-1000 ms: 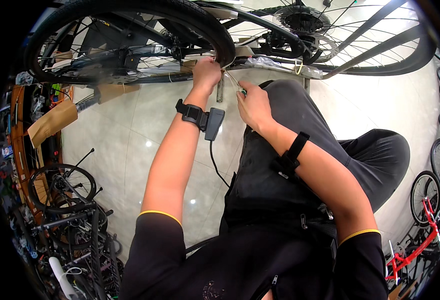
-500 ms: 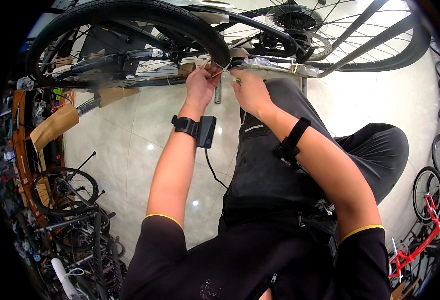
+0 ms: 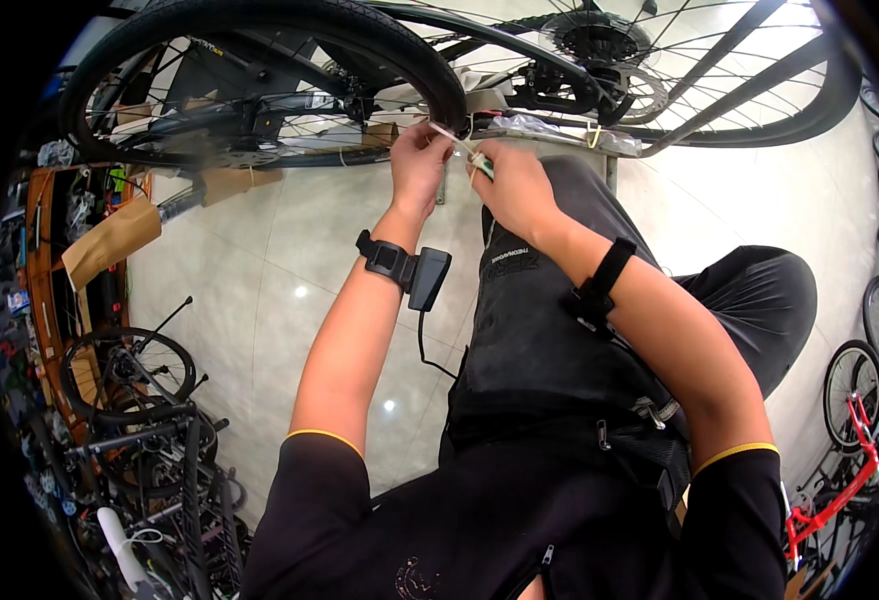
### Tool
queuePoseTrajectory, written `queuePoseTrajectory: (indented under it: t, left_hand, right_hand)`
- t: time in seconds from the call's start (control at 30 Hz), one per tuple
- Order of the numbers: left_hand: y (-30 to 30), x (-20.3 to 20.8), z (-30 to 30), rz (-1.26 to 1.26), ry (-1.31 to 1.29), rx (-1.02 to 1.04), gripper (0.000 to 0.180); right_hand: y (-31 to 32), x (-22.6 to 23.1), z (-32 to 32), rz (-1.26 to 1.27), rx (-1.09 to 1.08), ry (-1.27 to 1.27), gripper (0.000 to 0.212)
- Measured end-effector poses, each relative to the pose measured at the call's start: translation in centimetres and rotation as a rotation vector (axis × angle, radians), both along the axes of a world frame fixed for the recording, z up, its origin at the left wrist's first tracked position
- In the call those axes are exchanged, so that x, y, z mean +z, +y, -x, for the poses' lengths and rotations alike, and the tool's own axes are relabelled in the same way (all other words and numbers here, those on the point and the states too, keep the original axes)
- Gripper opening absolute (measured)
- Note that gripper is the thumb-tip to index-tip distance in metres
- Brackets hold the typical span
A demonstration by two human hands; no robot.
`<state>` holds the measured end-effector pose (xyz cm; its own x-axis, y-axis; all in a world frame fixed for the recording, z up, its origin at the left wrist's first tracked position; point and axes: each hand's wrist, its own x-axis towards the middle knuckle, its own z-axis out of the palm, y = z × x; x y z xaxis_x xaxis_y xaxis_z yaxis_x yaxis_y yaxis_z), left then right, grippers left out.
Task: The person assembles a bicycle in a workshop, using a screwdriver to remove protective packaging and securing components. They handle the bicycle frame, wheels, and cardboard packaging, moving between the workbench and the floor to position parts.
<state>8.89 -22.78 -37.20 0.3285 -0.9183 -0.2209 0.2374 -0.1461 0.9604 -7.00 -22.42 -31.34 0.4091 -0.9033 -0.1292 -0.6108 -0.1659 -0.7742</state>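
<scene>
At the tire of the near bicycle wheel [image 3: 457, 75], both my hands work close together. My left hand [image 3: 418, 172] is closed in a pinch on a thin pale tie [image 3: 445, 131] beside the tire's lower right edge. My right hand [image 3: 518, 188] is closed round a slim tool with a green-and-white handle [image 3: 483, 163]; its tip points toward the tie, and I cannot tell its exact kind. A loop of the tie passes near the tire and the wrapped frame tube [image 3: 550, 131]. My fingers hide part of the tie.
A second wheel with a cassette [image 3: 595, 45] lies at the upper right. Brown cardboard [image 3: 115, 245] juts out at the left beside a shelf. Bicycle parts [image 3: 150, 440] crowd the lower left; a red bicycle frame [image 3: 840, 490] and several wheels line the right.
My hands have drawn slightly apart and shifted a little to the right. The tool's handle and the pale strip show more plainly. The near wheel has shifted slightly to the right.
</scene>
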Motion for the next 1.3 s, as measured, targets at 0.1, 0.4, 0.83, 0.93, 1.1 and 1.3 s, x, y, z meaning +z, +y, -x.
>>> queuePoseTrajectory:
  t: [0.1, 0.4, 0.83, 0.93, 1.1, 1.3]
  left_hand:
    - [-0.5, 1.0, -0.3, -0.118, -0.370, -0.146, 0.026]
    - [-1.7, 3.8, -2.4, -0.232, -0.888, -0.628, 0.039]
    - [-0.6, 4.8, -3.3, -0.155, -0.805, -0.843, 0.026]
    - [-0.5, 4.7, -3.5, -0.174, -0.706, -0.845, 0.025]
    - [-0.6, 4.5, -3.8, -0.157, -0.587, -0.826, 0.026]
    - [-0.8, 4.4, -3.9, -0.116, -0.535, -0.831, 0.026]
  right_hand:
    - [1.2, 0.0, 0.1, 0.163, 0.100, -0.043, 0.021]
    - [2.0, 1.3, 1.5, -0.127, 0.102, -0.208, 0.036]
    - [2.6, 0.2, 2.3, -0.407, -0.027, -0.154, 0.043]
    - [2.9, 0.2, 2.0, -0.386, -0.034, -0.157, 0.043]
    - [3.1, 0.6, 1.7, -0.293, -0.031, -0.147, 0.042]
    - [3.6, 1.1, 1.7, -0.252, -0.060, -0.146, 0.041]
